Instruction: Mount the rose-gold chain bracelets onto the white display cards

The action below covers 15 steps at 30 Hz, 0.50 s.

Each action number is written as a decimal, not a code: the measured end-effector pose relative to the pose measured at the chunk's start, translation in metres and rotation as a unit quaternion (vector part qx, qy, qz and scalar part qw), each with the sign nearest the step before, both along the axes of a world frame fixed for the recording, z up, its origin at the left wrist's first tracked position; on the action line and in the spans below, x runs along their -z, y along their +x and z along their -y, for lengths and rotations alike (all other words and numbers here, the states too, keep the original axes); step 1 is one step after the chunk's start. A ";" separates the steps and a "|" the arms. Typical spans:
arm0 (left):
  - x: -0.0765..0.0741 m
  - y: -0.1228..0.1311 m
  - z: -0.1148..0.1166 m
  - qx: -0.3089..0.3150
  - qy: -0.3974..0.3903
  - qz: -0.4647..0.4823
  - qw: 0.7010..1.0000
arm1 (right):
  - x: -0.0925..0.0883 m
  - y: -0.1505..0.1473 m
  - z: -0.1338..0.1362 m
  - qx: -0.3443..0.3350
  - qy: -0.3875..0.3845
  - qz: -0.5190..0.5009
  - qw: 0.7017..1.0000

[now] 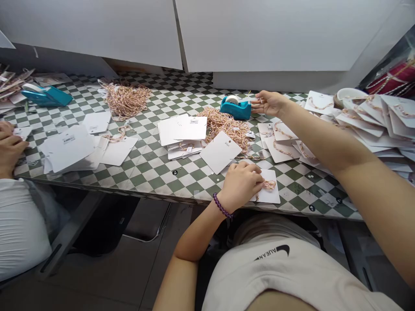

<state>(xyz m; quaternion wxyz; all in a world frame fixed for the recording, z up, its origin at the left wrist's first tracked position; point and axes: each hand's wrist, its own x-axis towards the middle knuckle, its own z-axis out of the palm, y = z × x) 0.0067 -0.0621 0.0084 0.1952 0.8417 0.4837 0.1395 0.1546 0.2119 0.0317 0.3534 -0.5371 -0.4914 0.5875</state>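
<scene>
My left hand [243, 183], with a purple bead bracelet at the wrist, has its fingers closed on a rose-gold chain [269, 185] and presses it against a white card [274, 196] at the table's front edge. Part of the chain is hidden under the fingers. My right hand [269, 103] reaches to the end of a blue tape dispenser [238, 109], fingers stretched and apart; no strip of tape can be made out between them. Beside the dispenser lies a heap of rose-gold chains [227, 127], partly covered by a blank white card [221, 152].
Cards with barcodes [189, 128] are stacked left of the heap. To the right, cards with chains [282, 147] lie near a larger pile [372, 116] and a white tape roll [350, 96]. At left are a co-worker's hand [11, 144], another dispenser [47, 96] and chains [126, 99].
</scene>
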 end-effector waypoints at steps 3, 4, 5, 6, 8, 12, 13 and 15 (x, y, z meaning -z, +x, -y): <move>0.001 0.000 0.000 0.000 0.006 -0.001 1.000 | 0.005 0.003 -0.002 0.008 -0.008 -0.011 1.000; 0.001 0.000 0.000 0.001 0.006 0.000 1.000 | 0.006 0.003 -0.002 0.010 -0.008 -0.014 1.000; 0.001 0.000 0.000 0.002 0.005 0.002 1.000 | 0.008 0.004 -0.002 0.011 -0.007 -0.017 1.000; 0.001 0.000 0.000 0.002 0.003 0.003 1.000 | 0.010 0.004 -0.003 0.013 -0.006 -0.019 1.000; -0.001 0.000 0.000 0.001 -0.004 0.005 1.000 | 0.014 0.005 -0.003 0.016 -0.003 -0.020 1.000; -0.002 -0.001 0.000 -0.002 -0.009 0.003 1.000 | 0.021 0.003 -0.004 0.025 -0.004 0.003 1.000; -0.001 0.000 0.000 -0.002 -0.007 0.003 1.000 | 0.022 0.003 -0.005 0.025 -0.008 0.013 1.000; 0.000 0.000 0.001 -0.002 -0.002 0.005 1.000 | 0.023 0.001 -0.006 0.015 -0.001 0.039 0.999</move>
